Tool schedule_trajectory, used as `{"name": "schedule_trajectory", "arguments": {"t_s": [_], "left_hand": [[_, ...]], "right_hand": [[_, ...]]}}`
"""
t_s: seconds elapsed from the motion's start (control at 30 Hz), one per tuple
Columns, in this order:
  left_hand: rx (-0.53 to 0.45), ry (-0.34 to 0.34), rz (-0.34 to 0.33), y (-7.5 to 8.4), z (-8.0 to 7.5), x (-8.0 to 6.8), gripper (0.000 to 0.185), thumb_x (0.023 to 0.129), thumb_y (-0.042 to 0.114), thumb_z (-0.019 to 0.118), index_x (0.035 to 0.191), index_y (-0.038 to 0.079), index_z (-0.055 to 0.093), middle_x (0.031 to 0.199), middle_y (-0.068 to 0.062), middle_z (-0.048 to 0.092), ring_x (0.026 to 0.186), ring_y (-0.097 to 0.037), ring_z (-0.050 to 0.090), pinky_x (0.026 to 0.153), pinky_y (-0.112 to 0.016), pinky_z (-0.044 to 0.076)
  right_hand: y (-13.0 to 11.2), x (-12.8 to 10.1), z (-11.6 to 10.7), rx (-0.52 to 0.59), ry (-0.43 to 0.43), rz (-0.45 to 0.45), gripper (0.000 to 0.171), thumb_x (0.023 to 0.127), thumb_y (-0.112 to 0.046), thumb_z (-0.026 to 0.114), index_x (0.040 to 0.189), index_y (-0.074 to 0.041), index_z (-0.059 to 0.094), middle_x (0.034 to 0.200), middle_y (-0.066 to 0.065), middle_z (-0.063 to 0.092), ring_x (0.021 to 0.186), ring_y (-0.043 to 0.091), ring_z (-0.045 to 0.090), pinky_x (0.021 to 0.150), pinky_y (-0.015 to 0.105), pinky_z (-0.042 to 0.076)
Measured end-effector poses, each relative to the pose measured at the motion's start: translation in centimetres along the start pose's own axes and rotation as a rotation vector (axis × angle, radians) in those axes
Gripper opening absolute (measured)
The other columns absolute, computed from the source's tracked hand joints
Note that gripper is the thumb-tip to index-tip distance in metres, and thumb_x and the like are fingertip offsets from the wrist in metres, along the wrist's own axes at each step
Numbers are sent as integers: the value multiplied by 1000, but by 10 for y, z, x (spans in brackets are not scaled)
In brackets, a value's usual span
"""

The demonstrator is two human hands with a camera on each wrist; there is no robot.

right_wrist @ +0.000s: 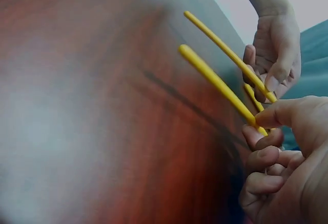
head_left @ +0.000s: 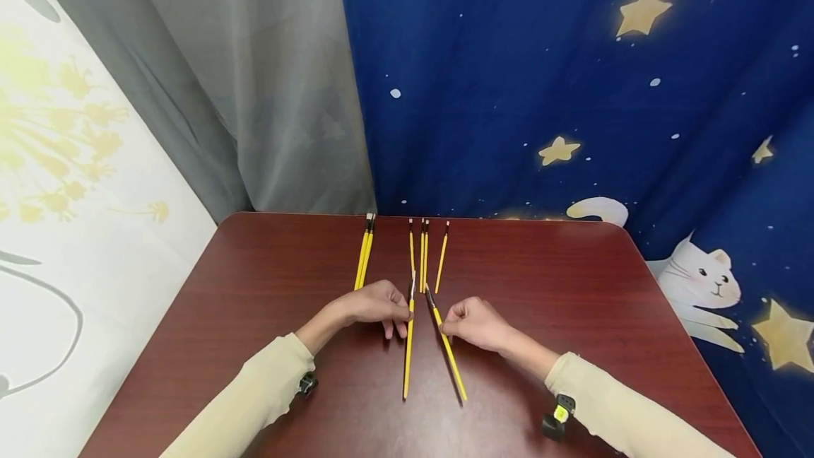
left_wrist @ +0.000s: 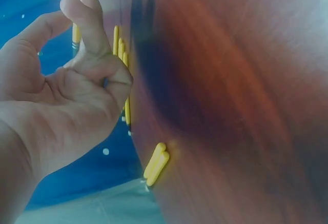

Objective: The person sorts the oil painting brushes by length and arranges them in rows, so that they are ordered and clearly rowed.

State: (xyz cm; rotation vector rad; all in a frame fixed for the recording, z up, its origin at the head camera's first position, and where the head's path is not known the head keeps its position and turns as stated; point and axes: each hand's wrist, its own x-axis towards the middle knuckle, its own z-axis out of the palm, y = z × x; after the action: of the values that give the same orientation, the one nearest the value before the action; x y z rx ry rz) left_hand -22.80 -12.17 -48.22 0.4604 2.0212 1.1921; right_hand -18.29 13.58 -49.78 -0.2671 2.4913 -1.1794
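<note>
My left hand [head_left: 378, 304] pinches a yellow paintbrush [head_left: 408, 352] between thumb and finger, its bristle end pointing to the far side. Opposite it, my right hand [head_left: 477, 324] pinches a second yellow paintbrush [head_left: 450, 355], which slants with its handle end toward the near right. The bristle ends of both come close together in the head view. Seen from the right wrist, the two handles, the left-held one [right_wrist: 220, 44] and the right-held one [right_wrist: 215, 80], run nearly parallel above the table. The left wrist view shows the left thumb and finger meeting, with most of the brush hidden.
Two thicker yellow brushes [head_left: 364, 253] lie side by side at the table's back left. Several thinner brushes [head_left: 441, 256] lie in a loose row to their right, bristles toward the back edge. The dark red table [head_left: 540, 267] ends at curtains [head_left: 483, 90].
</note>
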Motion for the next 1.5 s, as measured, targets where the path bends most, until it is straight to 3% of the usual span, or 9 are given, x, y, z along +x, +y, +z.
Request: {"name": "schedule_trajectory", "arguments": {"t_s": [0.23,0.4,0.53,0.83,0.93,1.13,1.5], "left_hand": [[141,65,-32,-1,19,-9,25,97,17,67,80,1,77,76,-17,79,50,-15,68,65,-33,61],[344,120,-70,4,31,-10,34,93,22,70,62,10,70,55,-1,69,47,-15,62,49,-25,45],[502,171,-109,5,41,-10,39,87,27,71,51,19,60,45,9,55,44,-9,49,46,-23,34],[801,309,-144,5,63,-7,52,86,37,73,49,24,40,45,11,31,46,-10,37,47,-31,34],[870,321,-168,7,68,-5,52,87,41,73,52,23,40,49,9,33,47,-11,39,47,-32,37],[925,333,-174,14,75,-7,49,88,44,74,55,23,44,54,7,42,51,-13,47,49,-34,42],[892,325,-125,18,81,-11,48,89,41,73,56,24,42,55,7,43,53,-12,48,50,-33,42]], "right_hand": [[5,-15,12,-15,1,-6,19,84,-24,75,71,-10,72,60,-4,62,60,8,42,57,23,33],[5,-18,19,-1,4,-13,20,85,-25,76,72,-11,73,65,1,68,61,8,44,57,23,34],[5,-17,26,-43,21,-39,21,87,-27,75,71,-15,72,64,-2,70,57,6,47,56,22,36],[3,-27,39,-227,97,-42,25,83,-31,75,61,-28,65,49,-17,54,49,6,47,50,26,37],[-1,-31,41,-260,111,-18,24,82,-30,74,60,-29,63,50,-17,54,51,8,50,51,29,39],[-9,-35,46,-339,139,6,23,80,-33,75,61,-31,62,56,-16,58,56,9,53,56,33,42],[-12,-37,49,-406,170,-20,25,80,-34,75,61,-32,59,57,-15,54,56,8,51,55,32,41]]}}
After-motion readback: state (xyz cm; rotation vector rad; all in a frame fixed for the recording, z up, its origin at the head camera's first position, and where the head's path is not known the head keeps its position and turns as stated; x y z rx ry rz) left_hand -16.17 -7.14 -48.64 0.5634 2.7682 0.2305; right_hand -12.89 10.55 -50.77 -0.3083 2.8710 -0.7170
